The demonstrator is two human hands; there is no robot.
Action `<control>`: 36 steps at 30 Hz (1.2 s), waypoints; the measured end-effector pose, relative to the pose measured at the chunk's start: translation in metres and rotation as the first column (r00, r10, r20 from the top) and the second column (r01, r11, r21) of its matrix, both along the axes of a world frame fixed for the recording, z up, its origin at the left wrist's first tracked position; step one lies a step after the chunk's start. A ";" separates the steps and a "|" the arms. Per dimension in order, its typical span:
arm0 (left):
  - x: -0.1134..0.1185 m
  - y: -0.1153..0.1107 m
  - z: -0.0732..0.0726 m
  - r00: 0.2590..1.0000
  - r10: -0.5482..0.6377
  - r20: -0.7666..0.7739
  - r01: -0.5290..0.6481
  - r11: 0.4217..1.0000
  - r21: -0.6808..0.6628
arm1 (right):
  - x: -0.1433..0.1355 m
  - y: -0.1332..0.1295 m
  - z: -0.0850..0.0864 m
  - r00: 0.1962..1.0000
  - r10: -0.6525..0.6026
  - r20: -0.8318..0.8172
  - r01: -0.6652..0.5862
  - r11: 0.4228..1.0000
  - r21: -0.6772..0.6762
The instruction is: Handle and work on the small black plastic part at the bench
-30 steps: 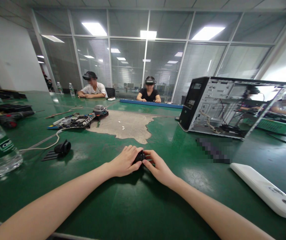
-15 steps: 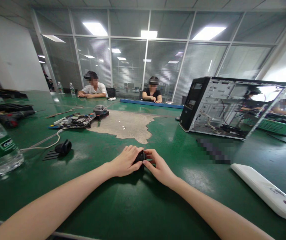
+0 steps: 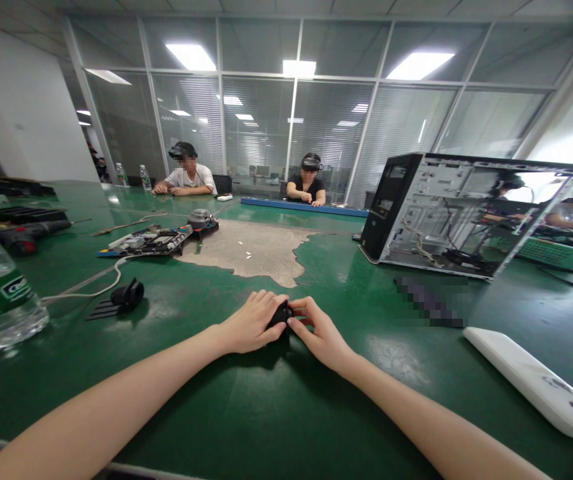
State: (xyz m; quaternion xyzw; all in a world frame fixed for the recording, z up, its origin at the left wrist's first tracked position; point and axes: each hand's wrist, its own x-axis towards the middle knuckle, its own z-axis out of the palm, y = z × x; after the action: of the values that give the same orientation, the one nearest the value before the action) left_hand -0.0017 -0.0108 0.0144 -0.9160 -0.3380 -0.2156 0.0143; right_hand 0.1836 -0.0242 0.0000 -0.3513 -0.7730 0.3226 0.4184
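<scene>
A small round black part (image 3: 279, 316), mostly covered by fingers, is held just above the green table in front of me. My left hand (image 3: 252, 323) is closed around it from the left, the thumb along its near side. From the right, my right hand (image 3: 317, 333) pinches its end between thumb and fingers. Which kind of part it is cannot be made out. To the left lies a black round piece with a slotted flat base (image 3: 127, 295), touched by neither hand.
A water bottle (image 3: 1, 293) stands at left, near a circuit board (image 3: 151, 241) and fan-like cooler (image 3: 203, 219). An open computer case (image 3: 391, 213) stands at right, with a white plastic piece (image 3: 521, 373) nearer me. Two people sit across the green table (image 3: 266, 427).
My right thumb and fingers have shifted very slightly at the end of the black part. My left hand keeps its hold in the same place.
</scene>
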 end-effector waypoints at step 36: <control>0.000 -0.001 0.001 1.000 0.007 0.005 -0.007 1.000 -0.009 | 0.000 -0.002 0.000 1.000 0.012 -0.002 -0.012 1.000 0.008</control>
State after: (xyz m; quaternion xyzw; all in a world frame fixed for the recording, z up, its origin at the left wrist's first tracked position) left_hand -0.0018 -0.0115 0.0157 -0.9144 -0.3420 -0.2162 0.0100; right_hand 0.1840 -0.0258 0.0003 -0.3445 -0.7760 0.3222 0.4186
